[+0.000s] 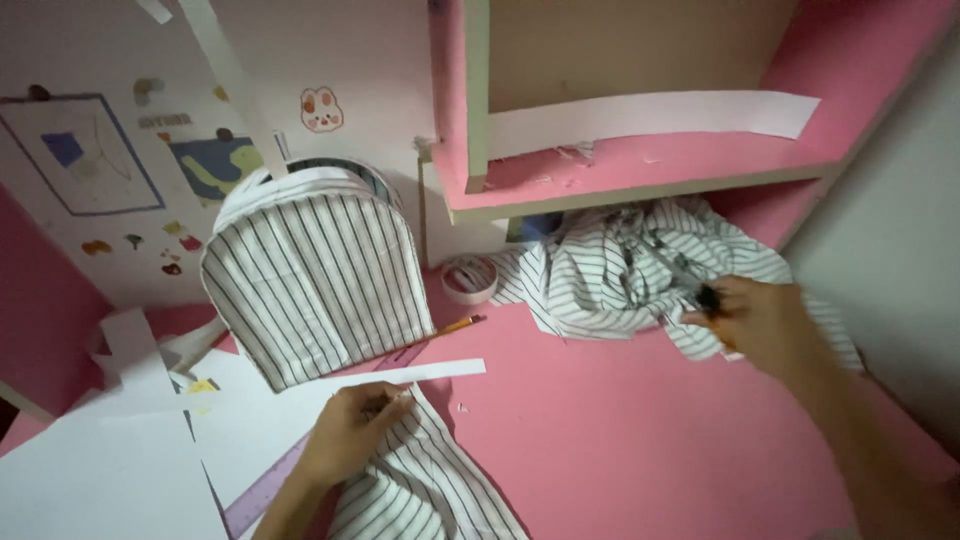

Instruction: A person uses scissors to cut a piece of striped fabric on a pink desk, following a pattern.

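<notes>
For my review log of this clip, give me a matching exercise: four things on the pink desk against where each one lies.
Things:
1. pencil
2. tape roll
3. paper strip
4. striped backpack

Places:
A. on the pink shelf above the desk
B. upright against the wall, left of the shelf unit
C. flat on the desk, just right of the backpack's base
D. beside the crumpled striped cloth, under the shelf edge

Pairs: 1-C, 2-D, 3-A, 4-B
</notes>
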